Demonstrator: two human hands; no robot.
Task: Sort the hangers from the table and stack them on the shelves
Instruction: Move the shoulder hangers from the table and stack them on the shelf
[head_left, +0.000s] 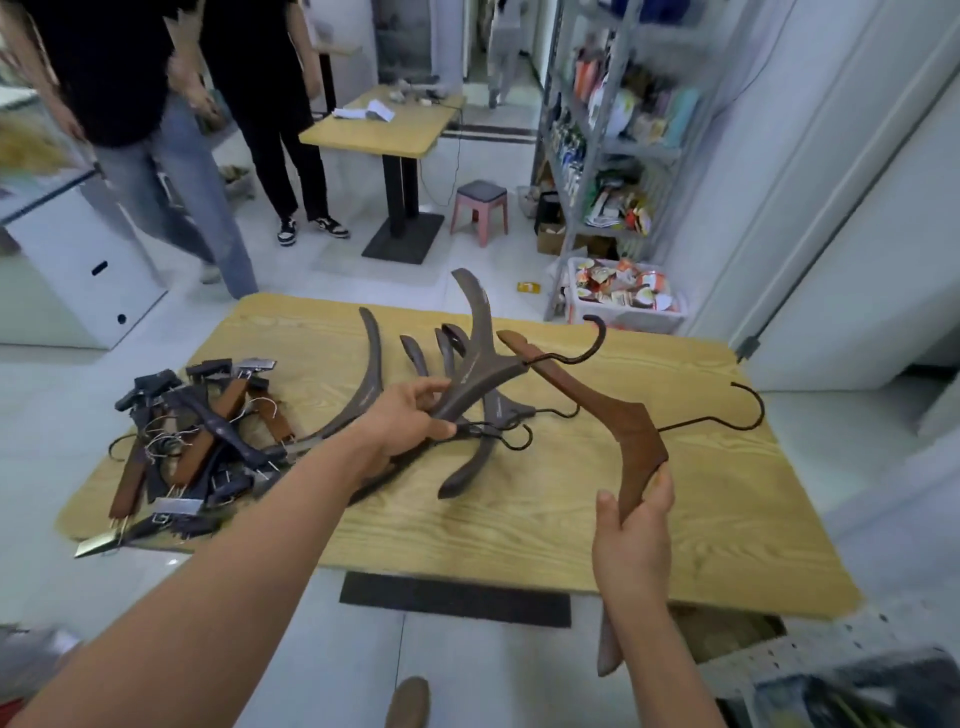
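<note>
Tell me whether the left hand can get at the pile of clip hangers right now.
Probably within reach, but not free: the left hand grips a dark brown hanger. The pile of clip hangers lies close on its left on the table, with nothing tall between.

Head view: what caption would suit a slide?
The left hand grips a dark hanger, the right hand a reddish-brown hanger, over the table.

matt wooden hangers (597, 410), wood-grain table (519, 519)
</note>
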